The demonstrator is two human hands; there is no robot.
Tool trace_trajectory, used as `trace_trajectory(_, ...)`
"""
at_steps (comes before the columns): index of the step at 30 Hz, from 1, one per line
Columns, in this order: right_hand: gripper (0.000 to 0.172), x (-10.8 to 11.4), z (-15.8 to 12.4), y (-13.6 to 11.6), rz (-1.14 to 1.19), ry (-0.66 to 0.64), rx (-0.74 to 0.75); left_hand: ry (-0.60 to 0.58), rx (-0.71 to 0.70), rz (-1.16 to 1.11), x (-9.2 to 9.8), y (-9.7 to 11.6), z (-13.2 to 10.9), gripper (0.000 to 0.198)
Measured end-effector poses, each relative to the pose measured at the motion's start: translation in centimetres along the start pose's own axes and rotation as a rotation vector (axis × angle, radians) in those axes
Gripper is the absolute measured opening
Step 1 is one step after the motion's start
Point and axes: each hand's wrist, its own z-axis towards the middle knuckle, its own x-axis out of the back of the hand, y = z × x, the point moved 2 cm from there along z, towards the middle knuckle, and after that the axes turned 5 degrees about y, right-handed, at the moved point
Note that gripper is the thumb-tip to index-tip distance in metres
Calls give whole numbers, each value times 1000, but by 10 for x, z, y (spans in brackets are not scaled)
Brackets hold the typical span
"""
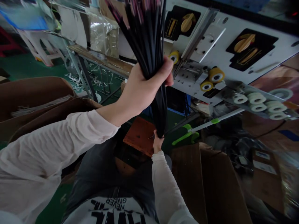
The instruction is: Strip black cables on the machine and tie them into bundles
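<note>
A: What do we see at the largest scale?

B: We see a green floor (25,63) at far left, with white scraps (93,81) lying beyond a metal-legged bench (100,57). A white machine panel (233,40) fills the far right, fitted with yellow rollers (216,74) and, further right, a row of white rollers (255,99). Cardboard boxes stand on both sides: one at left (30,99), with pale strands (39,105) lying in it, and one at near right (205,183).

A: And nearer the middle?

B: We note an orange-brown board (140,135) below the hands, and a green-and-white pole (205,126) to its right.

A: Where is the main item, and how do the hands stand?

B: We find a bundle of thin black rods (146,40) held upright, slightly tilted, at centre. The left hand (147,84) is raised, its fingers (167,70) wrapped closely around the bundle. The right hand (157,141) is below, touching the lower end; we cannot tell whether its fingers close on it
</note>
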Motion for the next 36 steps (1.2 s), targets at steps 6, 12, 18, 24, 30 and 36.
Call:
trace_trajectory(6,26,1,11,0,36,84,-42,138,123,52,18,-14,-2,13)
trace_trajectory(12,34,-9,17,-2,40,94,-60,160,55,25,26,-10,2,11)
trace_trajectory(18,33,1,20,13,-67,182,60,208,43,34,39,-21,-4,11)
trace_trajectory(24,36,9,24,20,-192,156,149,215,-2,-26,53,-24,-7,9)
trace_trajectory(30,37,12,11,31,-331,37,142,248,-7,-45,61,-26,-19,7)
trace_trajectory(36,24,18,14,-13,-481,-203,133,413,24,-68,87,-19,-26,11)
